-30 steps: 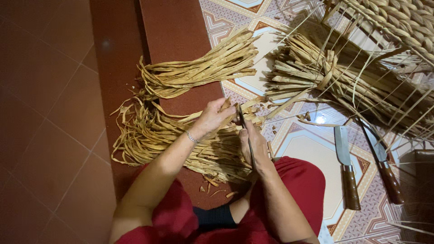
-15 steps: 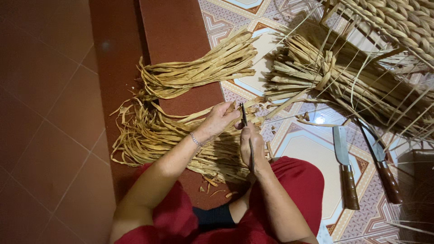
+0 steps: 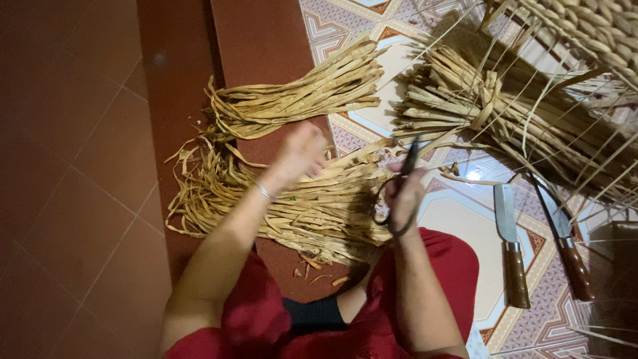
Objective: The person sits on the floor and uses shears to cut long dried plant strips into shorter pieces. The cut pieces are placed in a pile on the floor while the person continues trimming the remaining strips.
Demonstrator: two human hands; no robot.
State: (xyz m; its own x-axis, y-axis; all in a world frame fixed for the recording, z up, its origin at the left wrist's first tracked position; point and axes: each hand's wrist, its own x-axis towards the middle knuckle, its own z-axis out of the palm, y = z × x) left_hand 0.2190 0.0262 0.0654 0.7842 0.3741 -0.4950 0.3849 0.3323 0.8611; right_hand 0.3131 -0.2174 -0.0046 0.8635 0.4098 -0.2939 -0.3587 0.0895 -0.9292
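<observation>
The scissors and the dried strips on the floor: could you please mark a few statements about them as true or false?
1. The right hand holds a pair of scissors. True.
2. The left hand holds a knife. False: it is over the loose dried strips; both knives lie on the floor.
3. Two knives with brown wooden handles lie on the patterned tiles to the person's right. True.
4. The tied bundle lies in the person's lap. False: it lies on the floor, beyond the scissors.
5. The left wrist wears a thin bracelet. True.
</observation>
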